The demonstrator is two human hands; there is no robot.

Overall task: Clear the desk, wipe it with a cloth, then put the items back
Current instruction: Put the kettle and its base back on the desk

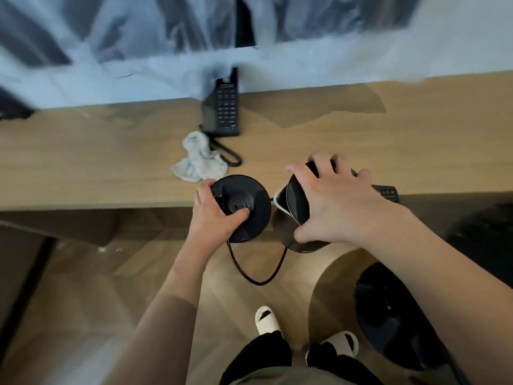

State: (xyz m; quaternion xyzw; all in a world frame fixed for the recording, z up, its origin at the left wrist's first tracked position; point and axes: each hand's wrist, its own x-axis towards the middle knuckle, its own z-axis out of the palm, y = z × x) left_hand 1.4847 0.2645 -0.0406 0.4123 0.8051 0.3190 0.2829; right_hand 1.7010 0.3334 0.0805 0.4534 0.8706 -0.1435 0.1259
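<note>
Head view: left hand (215, 215) grips the round black kettle base (244, 208) at its near-left rim, thumb curled onto the centre connector, the disc hanging over the desk (83, 162) front edge. Right hand (333, 201) wraps spread, curled fingers over the tilted black kettle (294, 209), just right of the base. A cord (255, 273) loops below both grips. Beyond the left grip lie the crumpled grey cloth (198, 159) and, farther back, the black telephone (223, 107).

It looks like a hotel room: a long light-wood desk (83, 162) along the wall carries a black corded desk telephone (225, 107), and the person wears white slippers (268, 319).
</note>
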